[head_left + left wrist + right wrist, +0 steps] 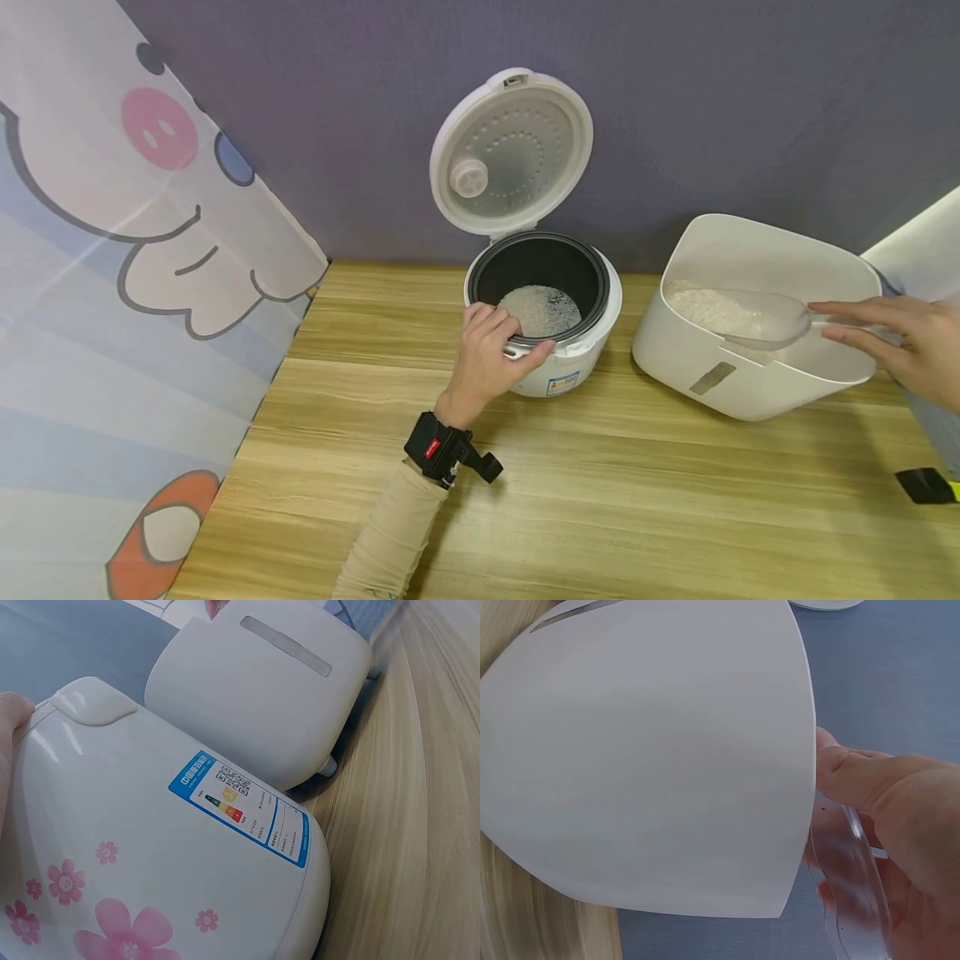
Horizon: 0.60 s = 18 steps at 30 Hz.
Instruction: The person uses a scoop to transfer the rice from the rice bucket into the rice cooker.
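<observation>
A white rice cooker [555, 371] stands with its lid [517, 154] raised, and rice [536, 310] lies in its dark inner pot [525, 258]. My left hand [491, 346] grips the cooker's front rim, fingers curled over the edge and thumb along the outside. To the right, my right hand [900, 333] holds a clear scoop [772, 321] by its handle. The scoop's bowl is inside a white rice bin [742, 392], level with its rim and close to the rice [705, 308] there. In the right wrist view, the bin's wall hides the scoop's bowl.
Both containers stand on a wood-grain table [600, 500] against a grey-purple wall [337, 125]. A cartoon-printed sheet [187, 333] hangs along the left side. A black strap end [926, 485] shows at the right edge.
</observation>
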{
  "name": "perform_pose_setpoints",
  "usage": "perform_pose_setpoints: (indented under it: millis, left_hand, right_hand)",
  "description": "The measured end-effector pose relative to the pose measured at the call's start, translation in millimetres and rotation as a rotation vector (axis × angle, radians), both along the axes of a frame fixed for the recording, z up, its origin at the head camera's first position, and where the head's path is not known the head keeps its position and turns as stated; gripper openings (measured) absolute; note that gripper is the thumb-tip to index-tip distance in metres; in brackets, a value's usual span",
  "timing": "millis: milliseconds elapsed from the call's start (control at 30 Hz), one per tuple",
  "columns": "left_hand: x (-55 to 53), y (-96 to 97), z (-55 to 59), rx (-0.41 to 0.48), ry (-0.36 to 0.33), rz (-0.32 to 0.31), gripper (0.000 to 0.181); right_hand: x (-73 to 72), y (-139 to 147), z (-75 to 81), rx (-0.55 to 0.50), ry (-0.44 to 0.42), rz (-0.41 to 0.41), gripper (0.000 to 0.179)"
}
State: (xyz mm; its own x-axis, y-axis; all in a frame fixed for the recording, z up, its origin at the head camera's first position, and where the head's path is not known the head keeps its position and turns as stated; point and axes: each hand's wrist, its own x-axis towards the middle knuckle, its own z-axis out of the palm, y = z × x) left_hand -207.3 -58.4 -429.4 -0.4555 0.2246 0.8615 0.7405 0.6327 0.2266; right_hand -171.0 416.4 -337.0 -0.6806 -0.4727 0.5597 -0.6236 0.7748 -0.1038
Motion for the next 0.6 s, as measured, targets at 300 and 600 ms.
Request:
perform_pose_setpoints:
  millis: [300,600]
  left_hand:
    - [0.5,-0.3,0.2,0.0,0.0,0.0,0.052]
    - [-0.3,-0.6,0.3,0.005,0.008,-0.004,0.052]
  right_hand:
    - [-0.1,1.9,-0.9,-0.019,-0.006,-0.027,0.033]
    - [-8.3,4.0,3.7,-0.191,-0.052,0.093,0.031]
